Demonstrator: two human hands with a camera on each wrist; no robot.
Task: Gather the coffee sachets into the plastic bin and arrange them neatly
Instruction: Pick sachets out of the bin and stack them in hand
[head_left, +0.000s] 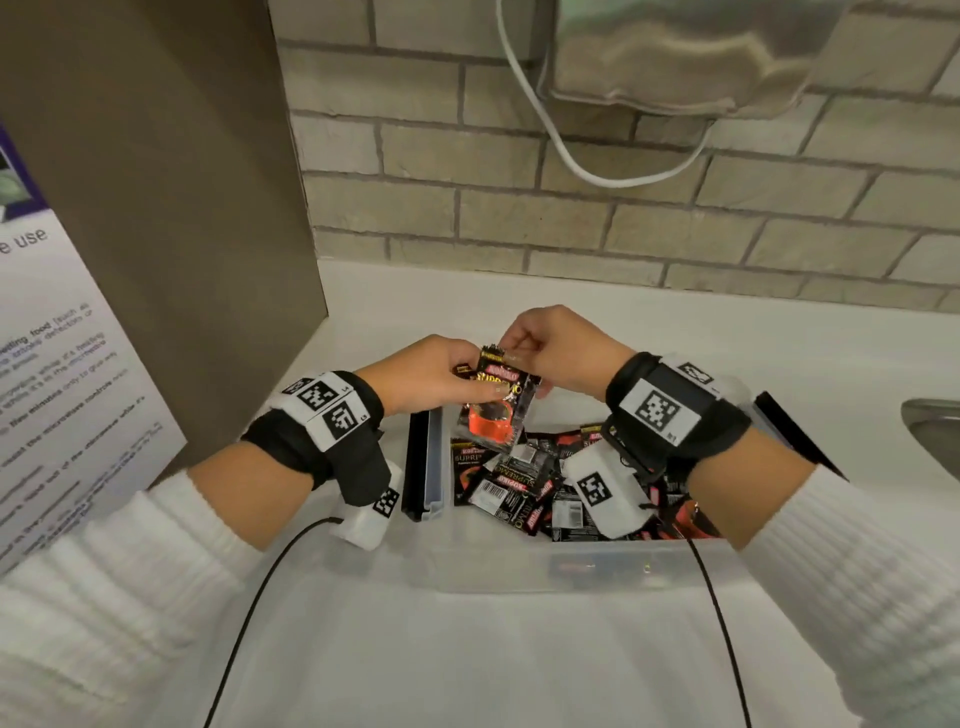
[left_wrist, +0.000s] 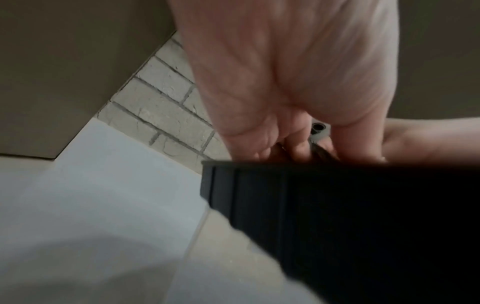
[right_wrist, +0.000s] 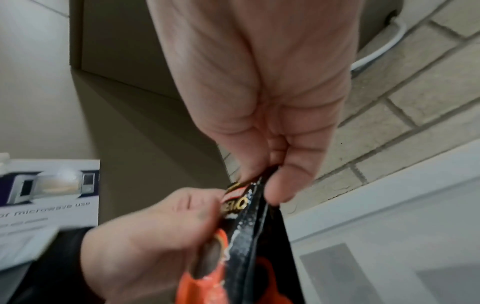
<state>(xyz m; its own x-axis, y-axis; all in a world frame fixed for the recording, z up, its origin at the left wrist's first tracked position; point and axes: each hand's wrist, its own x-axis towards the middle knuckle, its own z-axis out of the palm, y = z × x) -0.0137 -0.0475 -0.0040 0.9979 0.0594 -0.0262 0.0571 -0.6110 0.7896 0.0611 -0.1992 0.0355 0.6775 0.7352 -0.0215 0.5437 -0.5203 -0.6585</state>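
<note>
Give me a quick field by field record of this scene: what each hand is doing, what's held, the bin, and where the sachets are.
left hand: grips the held sachets from the left side
right hand: pinches the top edge of the held sachets
held sachets: black with a red cup, upright, above the bin; count unclear
plastic bin: clear, on the white counter
loose sachets: jumbled heap inside the bin
black strip: along the bin's left edge
background: brick wall, white cable
</note>
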